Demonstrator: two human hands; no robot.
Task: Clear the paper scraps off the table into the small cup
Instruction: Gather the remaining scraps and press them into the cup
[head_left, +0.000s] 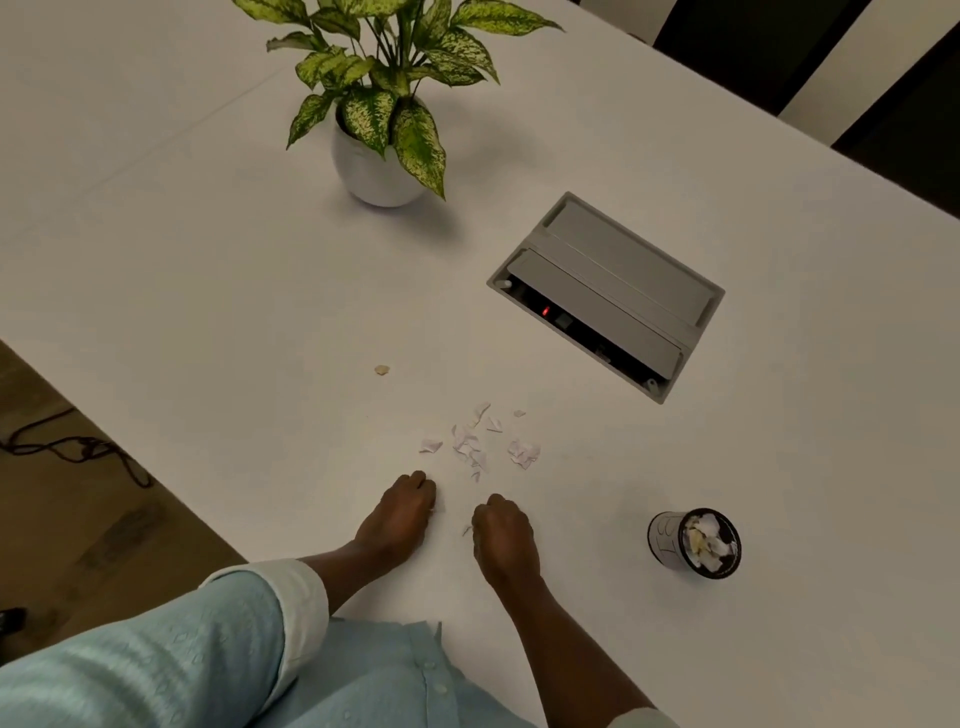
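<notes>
Several small white paper scraps (475, 441) lie scattered on the white table (208, 291), just beyond my hands. One beige scrap (382, 369) lies apart, farther to the left. My left hand (400, 517) rests on the table with fingers curled, a bit of white paper showing at its fingertips. My right hand (501, 535) is also curled, with a scrap showing at its left edge. The small dark cup (693, 543) stands to the right of my right hand, holding white and yellowish scraps.
A potted plant in a white pot (382, 166) stands at the back. A grey cable box (605, 296) with an open flap is set into the table at the right. The table's left edge runs diagonally, with floor and cables (78, 447) below.
</notes>
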